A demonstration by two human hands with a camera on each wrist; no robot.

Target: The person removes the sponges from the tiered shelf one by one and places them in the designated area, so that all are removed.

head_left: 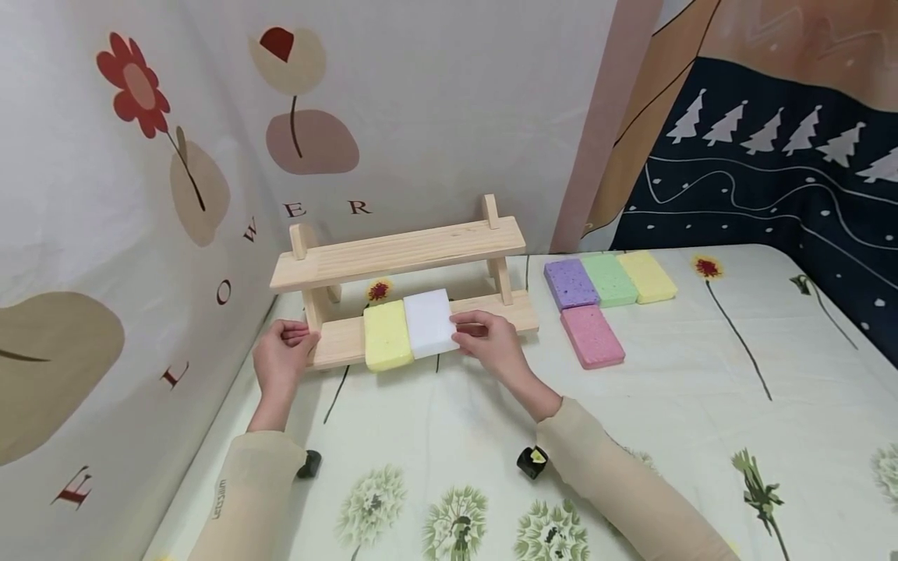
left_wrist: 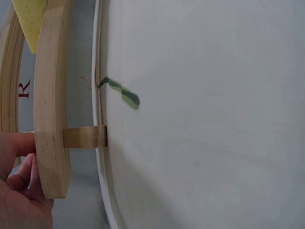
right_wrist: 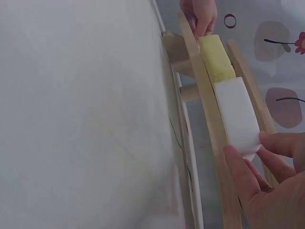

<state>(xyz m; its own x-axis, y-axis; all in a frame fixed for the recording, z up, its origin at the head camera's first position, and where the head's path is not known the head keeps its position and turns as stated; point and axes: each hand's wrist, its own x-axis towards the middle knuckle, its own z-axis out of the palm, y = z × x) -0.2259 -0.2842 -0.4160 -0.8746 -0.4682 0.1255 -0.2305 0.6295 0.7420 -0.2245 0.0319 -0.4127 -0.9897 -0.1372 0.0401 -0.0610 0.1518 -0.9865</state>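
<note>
A two-tier wooden rack (head_left: 403, 253) stands near the back cloth. On its lower board (head_left: 338, 343), a yellow sponge (head_left: 387, 336) and a white sponge block (head_left: 428, 321) sit side by side, edges meeting. My right hand (head_left: 496, 344) pinches the white block at its right end between thumb and fingers, as the right wrist view confirms at the block (right_wrist: 237, 112). At the rack's left end, my left hand (head_left: 282, 365) grips the lower board's end. In the left wrist view its fingers (left_wrist: 23, 143) are at the board's edge (left_wrist: 50, 100), thumb partly hidden.
Right of the rack lie a purple sponge (head_left: 571, 284), a green sponge (head_left: 609, 280) and a yellow sponge (head_left: 647, 276) in a row, with a pink sponge (head_left: 592, 336) in front. Flower-printed cloth (head_left: 435, 436) covers the table; a printed curtain (head_left: 435, 101) hangs behind.
</note>
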